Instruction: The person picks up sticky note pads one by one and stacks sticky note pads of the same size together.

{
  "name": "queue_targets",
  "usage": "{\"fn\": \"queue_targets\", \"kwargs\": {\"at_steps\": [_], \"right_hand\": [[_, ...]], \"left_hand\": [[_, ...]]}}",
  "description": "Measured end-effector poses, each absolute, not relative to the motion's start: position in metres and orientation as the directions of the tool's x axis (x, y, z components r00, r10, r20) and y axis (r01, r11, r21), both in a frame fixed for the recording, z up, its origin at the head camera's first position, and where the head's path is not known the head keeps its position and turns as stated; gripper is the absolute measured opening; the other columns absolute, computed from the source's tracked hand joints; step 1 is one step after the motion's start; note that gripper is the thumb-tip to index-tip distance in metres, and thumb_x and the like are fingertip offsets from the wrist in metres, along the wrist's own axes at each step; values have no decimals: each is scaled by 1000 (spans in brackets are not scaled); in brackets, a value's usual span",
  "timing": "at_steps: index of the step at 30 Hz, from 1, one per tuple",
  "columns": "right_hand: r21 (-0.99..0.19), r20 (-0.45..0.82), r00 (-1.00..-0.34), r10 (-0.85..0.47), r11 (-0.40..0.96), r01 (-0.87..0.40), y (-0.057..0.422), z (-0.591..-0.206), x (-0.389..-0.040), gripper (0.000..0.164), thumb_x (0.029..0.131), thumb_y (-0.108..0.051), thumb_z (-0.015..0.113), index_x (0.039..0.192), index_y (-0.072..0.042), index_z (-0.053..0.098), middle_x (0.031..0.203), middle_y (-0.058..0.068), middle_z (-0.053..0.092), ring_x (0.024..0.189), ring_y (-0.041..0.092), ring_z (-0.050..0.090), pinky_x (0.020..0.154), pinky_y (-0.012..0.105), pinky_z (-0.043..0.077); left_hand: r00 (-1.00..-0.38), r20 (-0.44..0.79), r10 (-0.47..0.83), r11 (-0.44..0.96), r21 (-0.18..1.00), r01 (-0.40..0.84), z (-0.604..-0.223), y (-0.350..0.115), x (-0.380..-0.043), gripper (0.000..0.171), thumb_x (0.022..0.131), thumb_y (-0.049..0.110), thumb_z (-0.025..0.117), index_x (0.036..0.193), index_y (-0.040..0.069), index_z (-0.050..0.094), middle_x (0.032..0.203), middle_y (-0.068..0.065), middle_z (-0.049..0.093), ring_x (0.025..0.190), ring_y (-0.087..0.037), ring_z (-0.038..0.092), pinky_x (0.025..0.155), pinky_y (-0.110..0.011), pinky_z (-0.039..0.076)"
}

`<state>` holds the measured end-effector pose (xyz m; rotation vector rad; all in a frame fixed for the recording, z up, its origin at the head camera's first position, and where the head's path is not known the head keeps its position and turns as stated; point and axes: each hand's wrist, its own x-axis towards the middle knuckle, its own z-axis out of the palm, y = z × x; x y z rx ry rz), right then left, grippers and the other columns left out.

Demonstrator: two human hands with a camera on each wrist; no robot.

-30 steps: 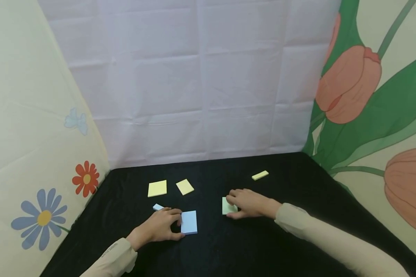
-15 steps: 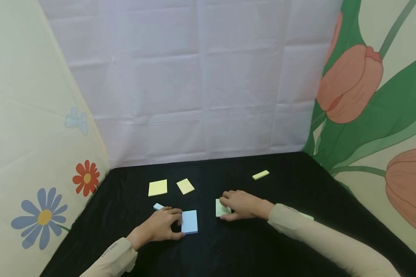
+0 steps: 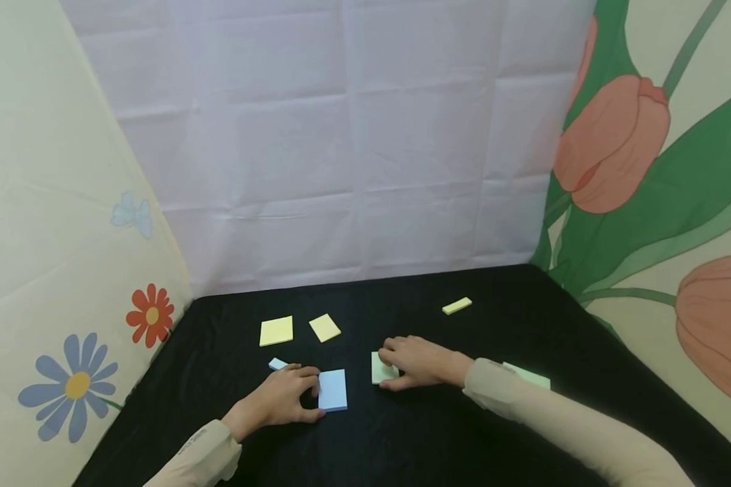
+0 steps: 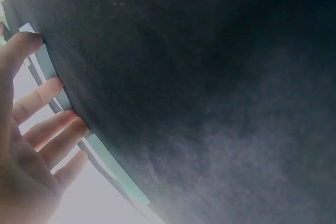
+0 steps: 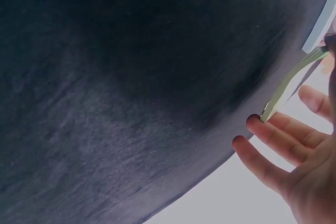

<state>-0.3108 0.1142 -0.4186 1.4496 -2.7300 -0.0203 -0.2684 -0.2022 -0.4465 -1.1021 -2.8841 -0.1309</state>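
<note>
My left hand (image 3: pixel 283 396) holds a blue sticky note pad (image 3: pixel 333 390) by its left side, thumb at the near corner and fingertips along the edge. The left wrist view shows the thumb and index finger against the blue pad's edge. To the right, my right hand (image 3: pixel 423 362) grips a pale green sticky note pad (image 3: pixel 382 369), its fingers over the right part and thumb at the near edge. A gap of black cloth separates the two pads. Just beyond the left fingers lies a narrow light-blue pad (image 3: pixel 277 364), partly hidden.
Two yellow sticky note pads (image 3: pixel 277 331) lie behind the left hand. A narrow yellow pad (image 3: pixel 457 306) sits at the far right. A pale green pad (image 3: pixel 530 376) shows behind the right forearm. White cloth hangs behind the black-covered table (image 3: pixel 390 304).
My right hand has slid the green pad leftward, closer to the blue one. The other green pad behind the right forearm has come into view. My left hand has stayed put.
</note>
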Motion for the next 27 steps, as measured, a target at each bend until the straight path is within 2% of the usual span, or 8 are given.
{"fn": "queue_targets", "kwargs": {"at_steps": [27], "right_hand": [[75, 27, -512, -859, 512, -856, 80, -419, -305, 36, 95, -59, 55, 98, -23, 57, 101, -5, 57, 78, 6, 46, 68, 25, 42]], "left_hand": [[-753, 88, 652, 752, 57, 657, -451, -203, -270, 33, 83, 54, 71, 82, 24, 58, 121, -1, 64, 104, -23, 62, 93, -47, 47]]}}
